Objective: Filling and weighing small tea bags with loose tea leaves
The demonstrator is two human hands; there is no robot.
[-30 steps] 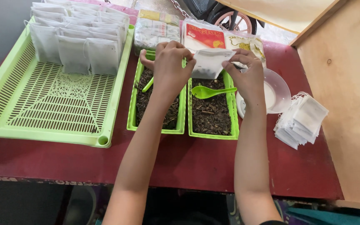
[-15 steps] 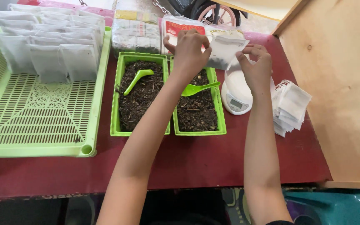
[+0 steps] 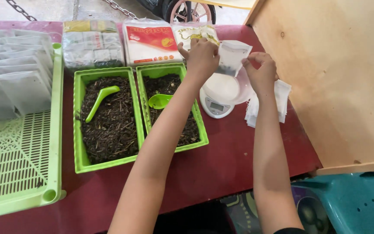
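- The left hand (image 3: 202,54) pinches one top corner of a small white filter bag (image 3: 232,57); its grip is closed on the bag.
- The right hand (image 3: 261,73) pinches the other corner, grip likewise closed on the bag.
- The bag hangs just above the white kitchen scale (image 3: 218,96).
- Left of the scale lie two green trays of dried leaves (image 3: 107,125), each holding a green scoop (image 3: 101,100).
- Right of the scale sits a stack of empty bags (image 3: 281,97) on the red counter (image 3: 221,169).
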